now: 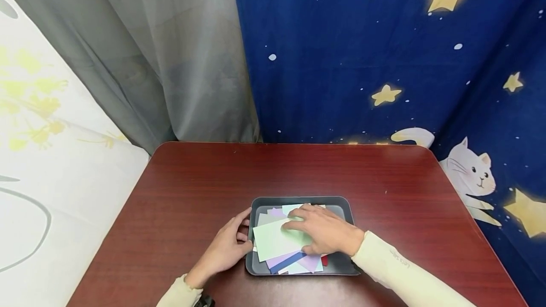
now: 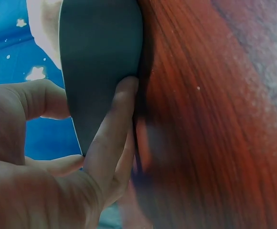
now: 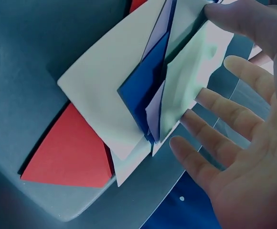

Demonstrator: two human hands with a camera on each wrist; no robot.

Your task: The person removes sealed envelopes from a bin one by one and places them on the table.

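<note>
A dark grey tray (image 1: pixel 341 265) sits on the red-brown table (image 1: pixel 192 179) near its front edge. It holds a loose pile of coloured paper sheets. A light green sheet (image 1: pixel 273 243) lies on top, over blue (image 1: pixel 286 262), purple (image 1: pixel 310 263) and red (image 1: pixel 325 260) ones. My right hand (image 1: pixel 307 224) rests flat on the pile with fingers spread; in the right wrist view the right hand (image 3: pixel 234 124) hovers over the light green sheet (image 3: pixel 186 86), blue sheet (image 3: pixel 145 81) and red sheet (image 3: pixel 69 155). My left hand (image 1: pixel 239 236) touches the tray's left wall (image 2: pixel 100 62) with straight fingers (image 2: pixel 112 124).
A grey curtain (image 1: pixel 170 51) and a dark blue cloth with stars and a cat (image 1: pixel 362 51) hang behind the table. A white patterned cloth (image 1: pixel 51 155) stands to the left. Bare tabletop (image 2: pixel 215 119) surrounds the tray.
</note>
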